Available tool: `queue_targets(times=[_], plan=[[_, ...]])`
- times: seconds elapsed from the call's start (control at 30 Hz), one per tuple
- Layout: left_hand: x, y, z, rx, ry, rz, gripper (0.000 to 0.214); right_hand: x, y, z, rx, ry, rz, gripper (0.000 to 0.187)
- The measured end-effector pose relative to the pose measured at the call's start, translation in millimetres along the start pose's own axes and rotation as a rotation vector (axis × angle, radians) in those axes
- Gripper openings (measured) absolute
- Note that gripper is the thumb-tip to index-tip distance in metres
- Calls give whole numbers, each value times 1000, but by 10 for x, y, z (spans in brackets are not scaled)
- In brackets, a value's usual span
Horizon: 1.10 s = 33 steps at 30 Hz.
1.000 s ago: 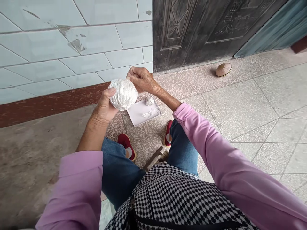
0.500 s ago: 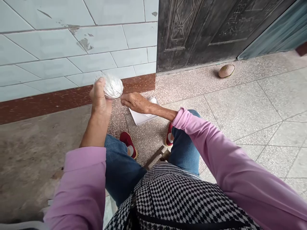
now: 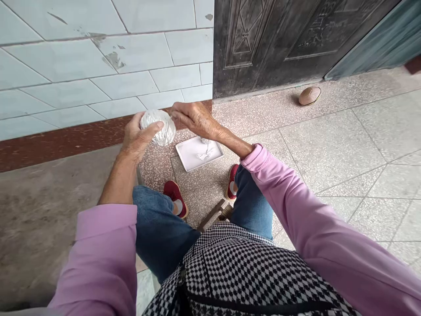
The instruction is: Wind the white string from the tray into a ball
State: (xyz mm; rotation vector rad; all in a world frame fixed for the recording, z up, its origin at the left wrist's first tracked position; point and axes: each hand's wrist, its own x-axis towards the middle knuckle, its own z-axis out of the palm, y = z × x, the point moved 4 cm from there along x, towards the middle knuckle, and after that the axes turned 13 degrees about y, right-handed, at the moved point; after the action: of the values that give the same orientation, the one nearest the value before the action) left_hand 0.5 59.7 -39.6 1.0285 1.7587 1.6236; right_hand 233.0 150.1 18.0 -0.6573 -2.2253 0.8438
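Note:
My left hand (image 3: 138, 134) grips a white ball of wound thread (image 3: 159, 126), thumb across its front, held above my knees. My right hand (image 3: 193, 117) is right beside the ball on its right side, fingers pinched together on the fine strand that leads to it. Below the hands, a white tray (image 3: 190, 158) lies on the floor with a small clump of loose thread (image 3: 204, 154) on it, and a strand runs up from the tray toward my right hand.
I sit low with red shoes (image 3: 175, 197) on a speckled tiled floor. A tiled wall with a red skirting (image 3: 66, 142) stands ahead, a dark carved door (image 3: 279, 39) to the right, and a small round brown object (image 3: 309, 95) lies by the door.
The ball swung up and left in my left hand, then came back toward the middle. My right hand dipped under the ball and has risen again to its right side.

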Motion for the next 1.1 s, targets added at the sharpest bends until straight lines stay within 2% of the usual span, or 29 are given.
queue_targets(times=[0.13,0.33,0.47,0.6,0.67,0.73,0.83,0.97,1.1], plan=[[-169,159,201,-103,-114,-166,93,102,167,-63,14,59,59,38],[-245,157,330,-195,-349,-232,85,108,185,-44,64,80,120,31],[-299,103,421,-227,-335,-214,93,139,196,-8,89,74,111,33],[-327,103,491,-305,-333,-230,78,220,340,44,105,80,155,41],[-331,143,501,-387,-289,-246,71,246,424,90,100,83,176,50],[-319,189,495,-471,-189,-260,69,241,471,150,83,78,178,51],[-263,230,461,-559,0,-244,76,172,434,268,-3,17,169,38],[-144,186,384,-598,177,-185,82,1,198,446,-153,-146,142,33],[-34,103,265,-503,361,-115,73,-203,-137,570,-177,-300,83,36]])
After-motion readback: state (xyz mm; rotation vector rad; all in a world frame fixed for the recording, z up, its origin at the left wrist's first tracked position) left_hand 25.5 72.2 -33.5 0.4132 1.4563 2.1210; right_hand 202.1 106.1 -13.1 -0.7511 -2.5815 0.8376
